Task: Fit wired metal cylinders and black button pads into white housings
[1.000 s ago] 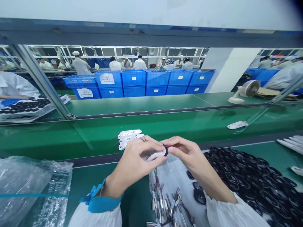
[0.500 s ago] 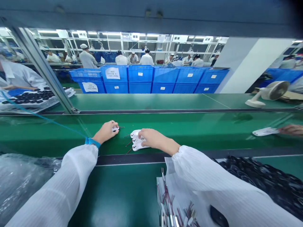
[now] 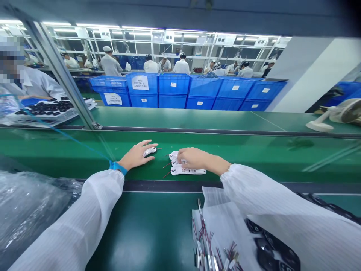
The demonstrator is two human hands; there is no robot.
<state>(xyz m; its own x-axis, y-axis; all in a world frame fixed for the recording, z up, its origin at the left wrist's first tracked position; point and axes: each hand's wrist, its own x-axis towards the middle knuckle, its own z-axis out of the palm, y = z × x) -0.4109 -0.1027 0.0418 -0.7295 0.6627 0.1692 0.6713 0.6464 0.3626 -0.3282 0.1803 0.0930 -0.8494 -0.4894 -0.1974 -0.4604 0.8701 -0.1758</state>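
Note:
My left hand (image 3: 138, 154), with a blue band at the wrist, is spread over the green belt (image 3: 242, 154). A small white part (image 3: 149, 151) with a thin wire lies between its thumb and fingers, not gripped. To the right, my right hand (image 3: 192, 158) has its fingers bent down onto a group of white elongated parts (image 3: 188, 171) lying side by side, their dark red wires pointing left. Its fingertips are pressed on the upper ones and partly hide them.
Metal pieces with red wires (image 3: 207, 244) and black parts (image 3: 275, 248) lie on white sheets nearer me. Plastic wrap (image 3: 36, 210) is at left. Beyond stand a metal post (image 3: 60, 75), blue bins (image 3: 173, 90), a fan (image 3: 345, 111) and a person (image 3: 31, 81) at far left.
My left hand has opened and let go of the small white part. The view has shifted a little. The other person's hand with a white part at the far right is out of view.

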